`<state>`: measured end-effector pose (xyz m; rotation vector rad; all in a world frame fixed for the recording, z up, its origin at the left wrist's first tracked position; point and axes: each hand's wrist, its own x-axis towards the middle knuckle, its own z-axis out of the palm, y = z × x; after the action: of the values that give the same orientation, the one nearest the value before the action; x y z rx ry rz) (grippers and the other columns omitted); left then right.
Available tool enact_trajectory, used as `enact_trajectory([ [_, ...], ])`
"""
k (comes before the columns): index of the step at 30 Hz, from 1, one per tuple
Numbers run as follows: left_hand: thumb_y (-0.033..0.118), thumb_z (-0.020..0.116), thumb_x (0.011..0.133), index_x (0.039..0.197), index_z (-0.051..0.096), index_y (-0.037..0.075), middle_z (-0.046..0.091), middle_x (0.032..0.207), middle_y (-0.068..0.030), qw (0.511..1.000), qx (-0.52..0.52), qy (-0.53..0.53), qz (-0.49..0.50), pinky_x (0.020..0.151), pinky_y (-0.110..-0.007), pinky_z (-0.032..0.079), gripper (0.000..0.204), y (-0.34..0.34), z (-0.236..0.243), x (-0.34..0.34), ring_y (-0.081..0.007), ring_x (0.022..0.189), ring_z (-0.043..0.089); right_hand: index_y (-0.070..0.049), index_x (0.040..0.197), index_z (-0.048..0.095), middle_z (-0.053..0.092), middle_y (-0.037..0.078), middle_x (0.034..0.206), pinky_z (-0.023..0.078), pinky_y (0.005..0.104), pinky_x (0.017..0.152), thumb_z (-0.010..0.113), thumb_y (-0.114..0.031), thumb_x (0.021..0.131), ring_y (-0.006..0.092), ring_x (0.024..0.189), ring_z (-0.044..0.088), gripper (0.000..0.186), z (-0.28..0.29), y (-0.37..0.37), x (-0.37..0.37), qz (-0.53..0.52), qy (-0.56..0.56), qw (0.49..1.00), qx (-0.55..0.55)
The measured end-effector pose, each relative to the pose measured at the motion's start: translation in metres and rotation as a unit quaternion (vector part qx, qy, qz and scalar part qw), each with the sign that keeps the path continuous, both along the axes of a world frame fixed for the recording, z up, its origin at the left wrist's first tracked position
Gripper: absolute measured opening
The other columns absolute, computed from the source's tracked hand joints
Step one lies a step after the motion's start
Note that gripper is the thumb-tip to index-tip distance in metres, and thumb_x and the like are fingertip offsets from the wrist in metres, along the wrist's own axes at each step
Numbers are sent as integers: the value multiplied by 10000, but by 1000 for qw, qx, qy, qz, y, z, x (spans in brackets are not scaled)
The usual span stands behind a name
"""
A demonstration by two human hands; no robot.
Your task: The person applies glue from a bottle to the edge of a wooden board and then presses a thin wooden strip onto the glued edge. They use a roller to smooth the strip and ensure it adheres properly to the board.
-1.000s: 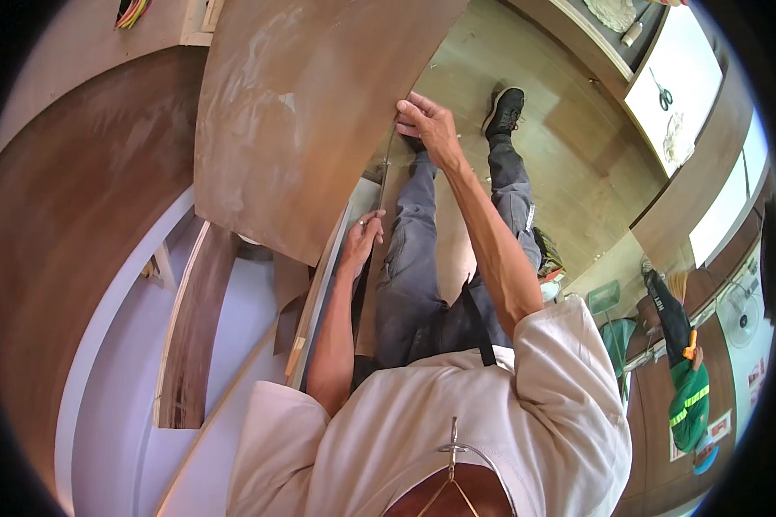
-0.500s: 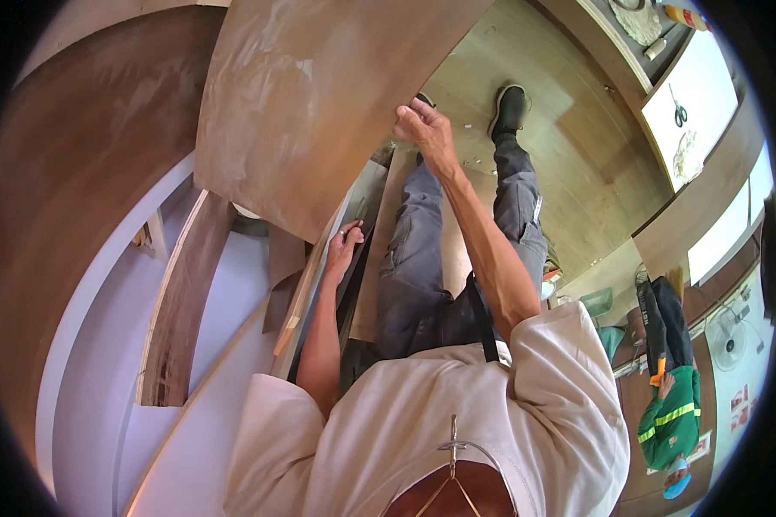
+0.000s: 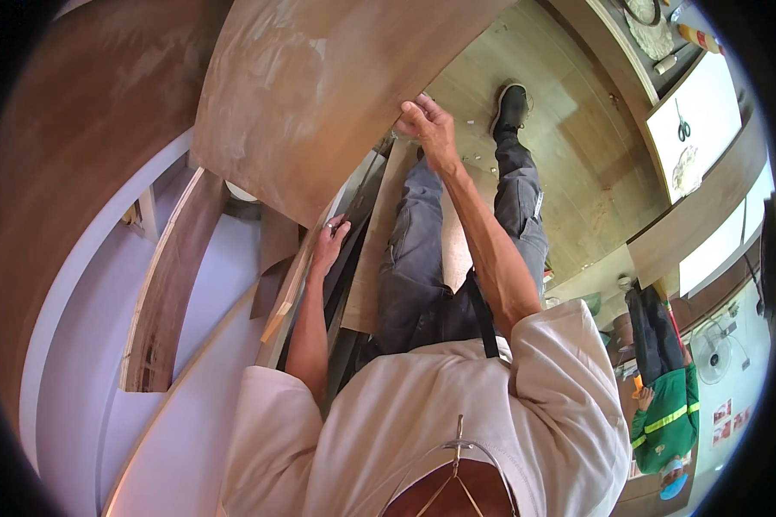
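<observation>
A large brown wood panel (image 3: 319, 95) with pale smears slants across the upper middle. My right hand (image 3: 428, 129) is closed on its right edge, with the thumb on top and the fingers partly hidden. Just below the panel's near corner is my left hand (image 3: 326, 246), its fingers curled beside the top of a narrow board (image 3: 289, 297) with a pale edge. Whether those fingers grip this board or the panel's corner, I cannot make out. Dark long boards (image 3: 353, 220) stand between my left arm and my leg.
To the left are a curved white frame (image 3: 86, 258) and an upright plywood piece (image 3: 174, 284). A white worktop with scissors (image 3: 683, 129) is at the upper right. A person in a green top (image 3: 668, 414) stands at the lower right, near a fan (image 3: 711, 358).
My left hand has drawn slightly left and now lies closer to the panel's near corner, its fingers more curled. My right hand keeps its hold. The view has shifted a little.
</observation>
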<state>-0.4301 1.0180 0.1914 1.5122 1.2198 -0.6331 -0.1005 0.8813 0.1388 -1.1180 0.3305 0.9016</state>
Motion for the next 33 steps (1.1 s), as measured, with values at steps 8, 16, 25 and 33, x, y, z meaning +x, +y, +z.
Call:
enact_trajectory([
  [8, 335, 614, 981, 1322, 581, -17, 637, 1281, -101, 998, -32, 45, -22, 1054, -302, 398, 492, 17, -3, -11, -173, 1194, 571, -6, 1282, 594, 663, 42, 1178, 548, 323, 907, 637, -208, 980, 143, 1080, 629, 366, 5, 0, 1, -13, 20, 1000, 17],
  [16, 357, 575, 980, 1329, 565, -8, 635, 1277, -181, 995, 8, 48, -82, 1024, -368, 443, 505, 21, -5, -7, -279, 1174, 607, 13, 1269, 594, 662, 76, 1186, 559, 328, 900, 639, -175, 974, 158, 1061, 640, 353, 14, 10, -29, -12, 62, 998, 28],
  [25, 292, 571, 998, 1287, 595, -17, 648, 1268, -118, 994, -26, 71, -84, 1040, -336, 411, 424, 28, 4, 10, -186, 1173, 576, 14, 1171, 632, 688, 56, 1075, 547, 280, 829, 654, -180, 964, 135, 976, 657, 284, 5, 12, -33, -37, 28, 998, -38],
  [33, 346, 587, 983, 1287, 606, -7, 662, 1272, -148, 998, -61, 21, -2, 1034, -352, 431, 467, -9, -3, 13, -244, 1200, 605, 22, 1184, 611, 673, 75, 1106, 552, 367, 912, 660, -225, 963, 170, 988, 653, 335, 4, -4, 1, 3, 20, 1000, -23],
])
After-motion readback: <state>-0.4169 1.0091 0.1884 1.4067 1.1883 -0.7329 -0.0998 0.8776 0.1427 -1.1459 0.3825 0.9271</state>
